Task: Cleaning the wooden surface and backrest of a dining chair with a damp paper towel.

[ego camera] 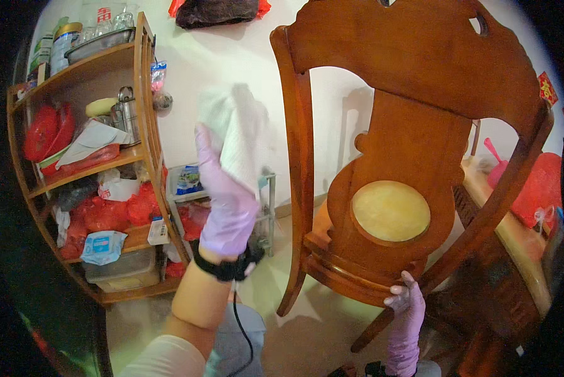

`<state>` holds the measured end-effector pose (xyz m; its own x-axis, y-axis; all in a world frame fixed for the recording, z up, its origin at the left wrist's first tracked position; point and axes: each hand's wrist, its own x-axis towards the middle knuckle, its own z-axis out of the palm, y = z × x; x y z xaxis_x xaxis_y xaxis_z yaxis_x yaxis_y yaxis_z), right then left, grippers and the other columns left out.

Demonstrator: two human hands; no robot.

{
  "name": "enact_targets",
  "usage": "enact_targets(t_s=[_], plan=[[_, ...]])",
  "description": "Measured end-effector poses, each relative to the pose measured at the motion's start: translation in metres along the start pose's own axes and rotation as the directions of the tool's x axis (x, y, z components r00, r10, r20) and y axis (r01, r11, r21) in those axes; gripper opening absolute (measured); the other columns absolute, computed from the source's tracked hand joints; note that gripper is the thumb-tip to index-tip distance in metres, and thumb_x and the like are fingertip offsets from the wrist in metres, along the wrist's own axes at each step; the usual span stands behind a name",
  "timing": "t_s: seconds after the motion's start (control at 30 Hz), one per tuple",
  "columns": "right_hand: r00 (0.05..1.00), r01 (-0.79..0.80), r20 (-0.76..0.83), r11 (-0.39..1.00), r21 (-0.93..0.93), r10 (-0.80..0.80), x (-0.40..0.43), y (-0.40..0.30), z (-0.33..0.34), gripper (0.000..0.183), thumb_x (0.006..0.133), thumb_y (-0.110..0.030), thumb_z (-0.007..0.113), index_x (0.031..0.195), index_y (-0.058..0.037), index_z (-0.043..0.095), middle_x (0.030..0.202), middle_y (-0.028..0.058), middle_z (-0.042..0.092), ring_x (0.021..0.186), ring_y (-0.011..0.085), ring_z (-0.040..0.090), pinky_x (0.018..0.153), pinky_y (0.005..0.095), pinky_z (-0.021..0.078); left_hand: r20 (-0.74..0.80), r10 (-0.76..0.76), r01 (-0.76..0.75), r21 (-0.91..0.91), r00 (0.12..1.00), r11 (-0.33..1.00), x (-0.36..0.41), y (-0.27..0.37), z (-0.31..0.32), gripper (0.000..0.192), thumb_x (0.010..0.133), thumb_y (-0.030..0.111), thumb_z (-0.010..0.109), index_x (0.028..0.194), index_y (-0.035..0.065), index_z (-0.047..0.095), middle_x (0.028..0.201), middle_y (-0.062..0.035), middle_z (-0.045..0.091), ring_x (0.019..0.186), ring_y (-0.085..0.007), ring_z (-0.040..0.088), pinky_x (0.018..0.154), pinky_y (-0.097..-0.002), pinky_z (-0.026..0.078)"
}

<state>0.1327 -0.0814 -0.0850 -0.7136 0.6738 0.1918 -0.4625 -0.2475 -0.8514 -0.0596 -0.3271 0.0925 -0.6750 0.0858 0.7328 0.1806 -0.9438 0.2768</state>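
My left hand (pixel 227 207), in a thin lilac glove, is raised in front of the white wall. It is shut on a white cloth or paper towel (pixel 239 136), which is slightly blurred. To its right stands a brown wooden chair (pixel 414 61) with a broad curved top and a round pale-yellow inlay (pixel 391 211) in its back panel. My right hand (pixel 408 306), gloved alike, is at the chair's lower rail (pixel 343 280). Its fingers are bent and apart, holding nothing; whether the fingertips touch the wood I cannot tell.
On the left, a wooden shelf rack (pixel 147 108) bears glasses, red bags, a pack of wipes (pixel 103 247) and a plastic box (pixel 124 268). A grey bin (pixel 244 330) stands below my left arm, with a black cable hanging before it. A wooden bench (pixel 513 240) with red bags is at right.
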Motion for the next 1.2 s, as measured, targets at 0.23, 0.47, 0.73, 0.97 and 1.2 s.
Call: enact_targets(t_s=[0.23,0.47,0.73,0.97,1.2], plan=[[1.0,0.021,-0.001,0.995,-0.092,-0.021,-0.006,0.002,0.005,0.046,0.091,-0.033,0.048,0.116,0.0044,0.05,0.071,0.0037,0.061,0.057,0.0139,0.056,0.055,0.0263,0.048,0.546,0.285,-0.609,0.76,0.788,0.227,0.084,-0.068,-0.025,0.048,0.084,0.006,0.054,0.13,0.0081,0.04,0.148,-0.0158,0.003,0.136,-0.0255,0.014,0.108,-0.0345,0.019],[0.995,0.049,-0.084,0.991,-0.126,-0.06,-0.01,-0.002,0.005,0.048,0.091,-0.035,0.047,0.117,0.0052,0.05,0.071,0.0029,0.059,0.057,0.0124,0.053,0.059,0.0253,0.0454,0.215,0.578,-0.456,0.834,0.787,0.31,0.109,-0.089,0.003,0.051,0.077,0.01,0.064,0.121,0.0026,0.039,0.131,-0.0234,0.039,0.117,-0.0317,0.045,0.095,-0.0352,0.038],[0.986,-0.03,-0.166,0.992,-0.125,0.009,-0.003,0.005,0.003,0.047,0.089,-0.036,0.048,0.116,0.0025,0.052,0.071,0.0033,0.058,0.057,0.0119,0.052,0.061,0.0233,0.044,0.143,0.452,-0.144,0.989,0.88,-0.032,0.121,-0.081,0.009,0.06,0.087,0.036,0.05,0.128,-0.0022,0.029,0.099,-0.0243,0.06,0.093,-0.0392,0.058,0.079,-0.0417,0.045],[0.991,-0.057,-0.123,0.993,-0.104,0.044,0.002,0.017,-0.003,0.045,0.089,-0.035,0.049,0.115,0.0017,0.053,0.072,0.0029,0.059,0.058,0.0124,0.054,0.059,0.0243,0.0454,0.41,0.566,-0.466,0.883,0.715,-0.051,0.126,-0.086,-0.015,0.055,0.085,0.029,0.052,0.125,-0.0024,0.03,0.096,-0.0268,0.058,0.088,-0.0428,0.058,0.077,-0.0447,0.046],[0.991,-0.082,-0.109,0.992,-0.095,0.071,0.003,0.02,-0.004,0.045,0.089,-0.035,0.05,0.114,0.0016,0.053,0.072,0.0039,0.059,0.059,0.0128,0.054,0.057,0.0248,0.0461,0.065,0.405,-0.074,0.997,0.912,0.006,0.124,-0.077,0.015,0.056,0.083,0.029,0.057,0.121,-0.005,0.033,0.093,-0.0283,0.058,0.087,-0.0414,0.059,0.074,-0.0441,0.047]])
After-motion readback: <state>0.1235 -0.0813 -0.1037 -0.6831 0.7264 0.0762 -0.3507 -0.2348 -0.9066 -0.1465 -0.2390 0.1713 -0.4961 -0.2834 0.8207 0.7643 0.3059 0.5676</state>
